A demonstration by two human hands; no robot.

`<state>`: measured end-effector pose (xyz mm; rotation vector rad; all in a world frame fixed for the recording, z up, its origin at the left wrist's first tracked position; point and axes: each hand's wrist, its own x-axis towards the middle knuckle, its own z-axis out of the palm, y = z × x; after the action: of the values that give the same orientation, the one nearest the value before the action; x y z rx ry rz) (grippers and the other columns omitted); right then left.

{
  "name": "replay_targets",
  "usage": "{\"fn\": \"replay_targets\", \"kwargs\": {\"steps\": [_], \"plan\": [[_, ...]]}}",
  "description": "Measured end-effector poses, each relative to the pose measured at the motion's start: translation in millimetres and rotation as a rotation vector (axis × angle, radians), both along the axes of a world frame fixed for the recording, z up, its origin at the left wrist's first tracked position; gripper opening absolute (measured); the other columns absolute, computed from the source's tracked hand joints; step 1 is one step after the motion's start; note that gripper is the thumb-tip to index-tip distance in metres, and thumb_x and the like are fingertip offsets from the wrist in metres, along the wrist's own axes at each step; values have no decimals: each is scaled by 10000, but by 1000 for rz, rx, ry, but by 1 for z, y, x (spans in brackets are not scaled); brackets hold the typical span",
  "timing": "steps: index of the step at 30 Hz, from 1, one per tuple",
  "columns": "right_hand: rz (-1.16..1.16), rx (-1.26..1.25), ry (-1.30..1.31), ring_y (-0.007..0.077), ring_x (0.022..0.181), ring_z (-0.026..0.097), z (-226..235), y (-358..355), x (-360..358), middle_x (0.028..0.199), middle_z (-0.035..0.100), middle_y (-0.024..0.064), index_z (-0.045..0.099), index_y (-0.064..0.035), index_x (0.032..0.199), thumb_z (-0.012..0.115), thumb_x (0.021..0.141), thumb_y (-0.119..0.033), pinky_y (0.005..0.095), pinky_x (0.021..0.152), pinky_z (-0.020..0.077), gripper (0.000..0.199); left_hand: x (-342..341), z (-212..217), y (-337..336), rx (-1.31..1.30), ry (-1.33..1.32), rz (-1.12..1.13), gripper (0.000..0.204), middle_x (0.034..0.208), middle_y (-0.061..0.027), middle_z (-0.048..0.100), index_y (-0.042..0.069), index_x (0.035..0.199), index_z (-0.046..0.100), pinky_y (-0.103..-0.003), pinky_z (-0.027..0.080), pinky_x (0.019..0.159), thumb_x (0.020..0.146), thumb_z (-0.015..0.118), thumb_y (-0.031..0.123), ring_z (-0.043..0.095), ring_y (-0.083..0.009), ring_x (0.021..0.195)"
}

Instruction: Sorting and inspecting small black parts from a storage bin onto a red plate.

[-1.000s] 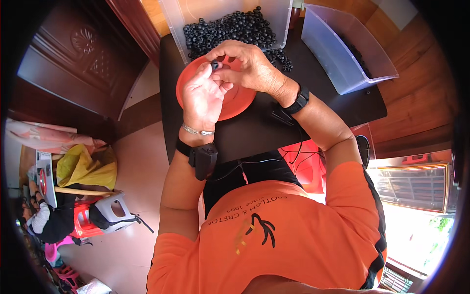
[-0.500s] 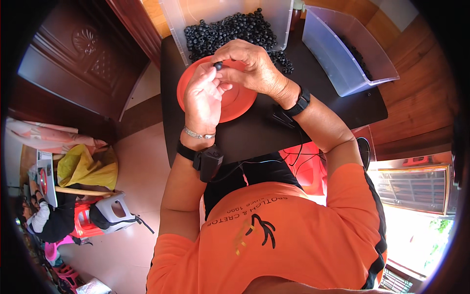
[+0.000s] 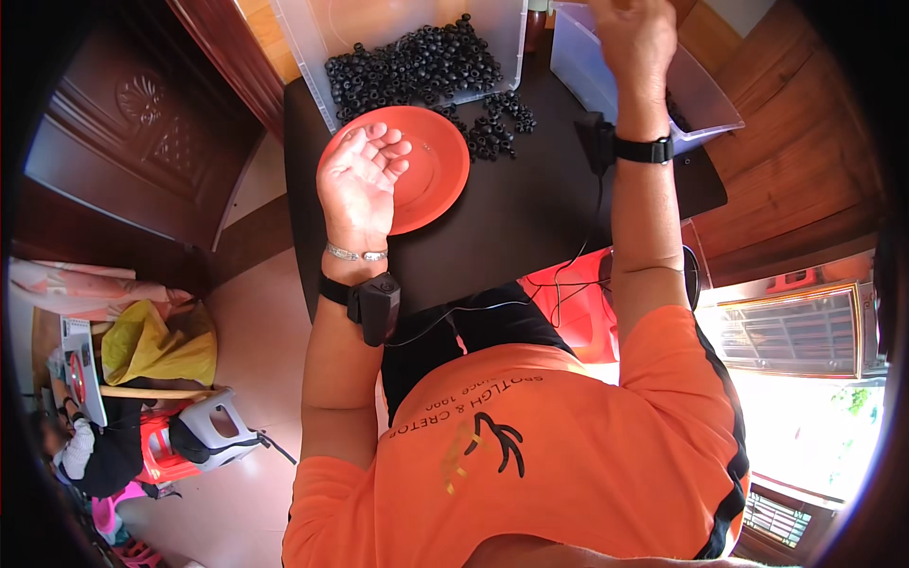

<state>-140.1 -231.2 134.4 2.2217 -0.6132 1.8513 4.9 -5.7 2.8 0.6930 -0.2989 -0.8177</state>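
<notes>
Most visible black pieces (image 3: 417,66) are lying in the clear bin (image 3: 312,38), fewer in the bluish bin (image 3: 579,59), where the right hand (image 3: 639,38) is hovering, grip unclear, the left hand (image 3: 363,185) hovering unclenched, fingers apart.

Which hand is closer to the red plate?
Left. The left hand is by the red plate, at its left edge; the right hand is farther, by the clear bin on the right.

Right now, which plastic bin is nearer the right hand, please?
The bluish bin, overlapped by the right hand; the clear bin is behind the red plate.
</notes>
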Motion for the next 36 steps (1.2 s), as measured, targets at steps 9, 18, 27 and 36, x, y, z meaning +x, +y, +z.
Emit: {"fn": "replay_targets", "kwargs": {"steps": [9,18,27,36], "plan": [[642,410,985,259,800,638,-101,2,92,825,667,97,679,-88,904,628,764,-139,350,734,499,158,2,-3,1,44,25,31,214,895,-98,618,23,939,560,-314,449,740,916,468,214,604,-216,821],[359,316,1112,287,834,622,-135,-14,94,852,657,92,671,-119,888,564,778,-131,402,747,490,154,0,-2,2,41,36,3,208,902,-105,617,23,932,556,-313,449,741,917,462,208,600,-219,826],[549,244,926,301,868,606,-142,-15,100,891,619,92,663,-111,892,568,790,-141,404,760,487,143,5,0,3,22,40,24,215,904,-111,616,19,928,557,-317,444,750,917,454,208,597,-227,828],[524,326,1102,294,845,624,-142,-17,100,854,659,111,657,-81,904,611,738,-124,377,752,491,177,4,0,2,44,39,22,205,903,-106,618,26,920,556,-309,447,742,917,457,206,597,-221,824]]}}
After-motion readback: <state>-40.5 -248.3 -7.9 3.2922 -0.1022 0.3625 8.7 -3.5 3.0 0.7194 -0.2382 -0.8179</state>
